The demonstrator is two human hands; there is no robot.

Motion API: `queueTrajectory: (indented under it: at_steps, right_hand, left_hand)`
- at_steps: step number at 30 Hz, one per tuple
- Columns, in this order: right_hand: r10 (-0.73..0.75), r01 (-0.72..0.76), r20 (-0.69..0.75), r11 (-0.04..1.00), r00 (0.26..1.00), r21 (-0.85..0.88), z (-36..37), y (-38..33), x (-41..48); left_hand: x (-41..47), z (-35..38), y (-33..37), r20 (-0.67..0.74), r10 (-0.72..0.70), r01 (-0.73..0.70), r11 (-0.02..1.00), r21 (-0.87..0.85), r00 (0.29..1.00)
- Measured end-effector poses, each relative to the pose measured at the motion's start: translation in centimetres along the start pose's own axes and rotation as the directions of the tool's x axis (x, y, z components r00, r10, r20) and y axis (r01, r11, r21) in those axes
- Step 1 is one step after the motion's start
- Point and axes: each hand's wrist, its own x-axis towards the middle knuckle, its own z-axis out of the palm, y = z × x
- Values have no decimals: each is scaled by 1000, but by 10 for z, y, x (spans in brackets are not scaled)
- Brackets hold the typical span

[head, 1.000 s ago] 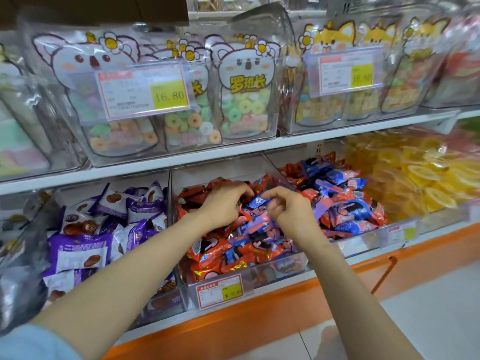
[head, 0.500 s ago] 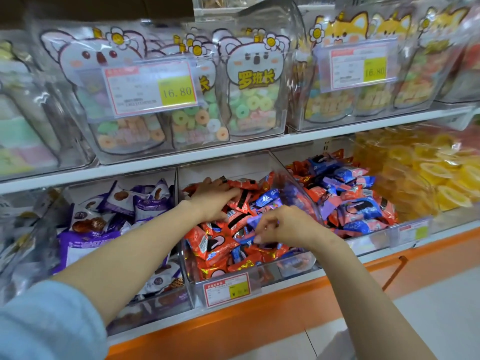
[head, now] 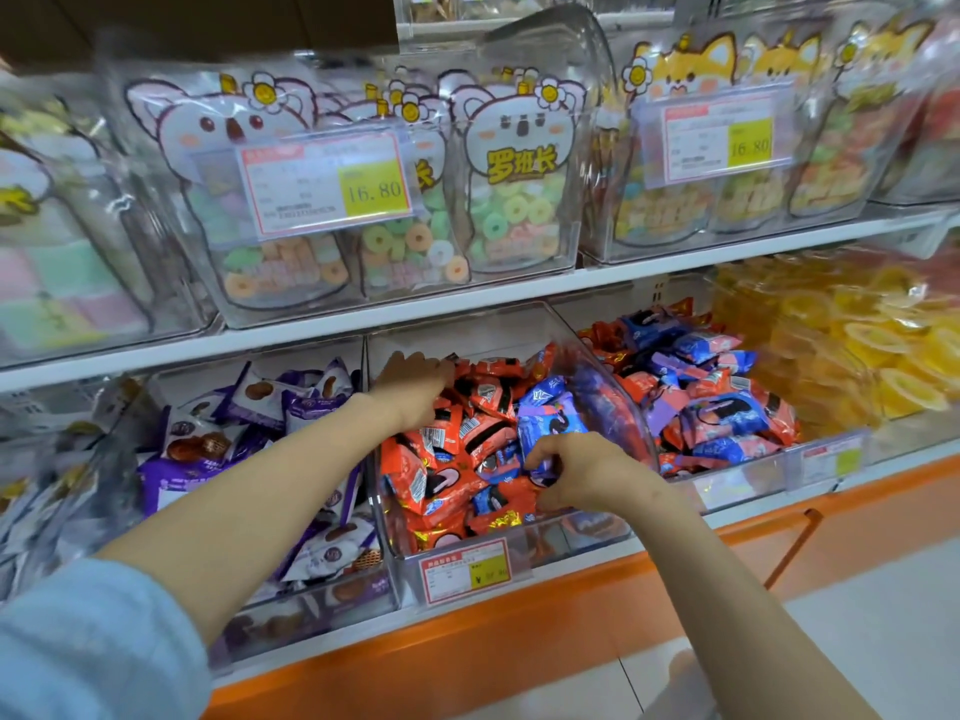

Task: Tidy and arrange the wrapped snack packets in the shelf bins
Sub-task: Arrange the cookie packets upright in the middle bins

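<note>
Motion blur is smearing much of what we are looking at: the print on the price tag (head: pixel 465 571) at the front of the middle bin (head: pixel 571 532) is too soft to read, and the curved clear side wall is blurring the packets behind it. Our sleeve (head: pixel 78 641) is being cut off by the lower left corner, and our right forearm is running out of the bottom edge. Our left hand (head: pixel 415 387) is reaching into the back left of the middle bin, its fingers stretched out loosely and resting on the red packets (head: pixel 467 423); its palm is hiding whatever is lying beneath it. Our right hand (head: pixel 576 470) is working near the front right of the same bin, curled fingers and thumb pinching a blue packet (head: pixel 540 433). Those fingers are covering its near end, so we are seeing only part of it. Its long axis is running from our hand up and away toward the back of the bin, leaning slightly left, with the printed face turned up toward us. Purple packets (head: pixel 260 402) are filling the bin on the left, and mixed blue and red packets (head: pixel 717 387) are filling the one on the right.
</note>
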Motion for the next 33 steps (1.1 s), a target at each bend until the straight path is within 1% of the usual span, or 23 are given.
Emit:
queueTrajectory:
  at_steps: [5,7,9,11,12,13,15,17,19,21,23,25,27,28,30,31,33]
  right_hand:
    - [38,-13,-96,968,995,250,-4,2,2]
    - [53,-18,-116,957,992,288,-6,2,3]
    - [72,-28,-148,959,986,283,-8,2,4]
    - [80,-15,-190,946,979,325,-10,2,4]
    - [80,7,-218,927,973,374,-11,2,3]
    - [84,35,-251,901,964,433,-12,2,2]
    - [111,89,-319,831,941,549,-15,0,0]
    - [149,114,-339,755,929,645,-17,-3,-2]
    - [159,126,-308,671,938,731,-18,-6,-3]
    - [140,141,-273,588,952,796,-18,-6,-2]
    - [117,150,-239,503,964,851,-18,-5,-1]
    - [112,166,-239,447,965,879,-19,-5,1]
    - [124,199,-271,414,954,888,-19,-4,4]
    - [133,221,-295,400,946,890,-19,-4,5]
    - [152,275,-353,380,923,883,-19,-6,7]
    - [159,306,-388,382,908,872,-19,-8,7]
    - [150,356,-445,407,883,842,-18,-11,8]
  left_hand:
    - [-4,-3,-10,16,-34,37,986,-165,999]
    - [-7,-9,-13,-23,-68,61,972,-225,997]
    - [-10,-14,-16,-85,-103,76,959,-275,991]
    - [-15,-14,-18,-149,-100,51,952,-302,984]
    - [-19,-14,-17,-166,-79,30,959,-281,983]
    - [-22,-14,-16,-154,-61,23,972,-235,986]
    - [-22,-11,-13,-40,-79,75,992,-106,996]
    - [-17,-7,-9,36,-112,110,993,47,993]
    - [-10,0,-8,18,-133,130,984,126,991]
    - [-5,3,-9,-37,-149,152,982,114,988]
    - [-5,-1,-11,-87,-148,153,986,62,985]
    - [-13,-11,-14,-168,-142,137,990,-36,976]
    - [-25,-20,-17,-251,-111,53,973,-225,962]
    - [-32,-24,-18,-272,-78,-22,937,-349,959]
    - [-45,-30,-14,-263,5,-162,798,-580,965]
    - [-50,-32,-11,-240,43,-195,725,-661,970]
    - [-55,-33,0,-213,97,-226,622,-750,972]
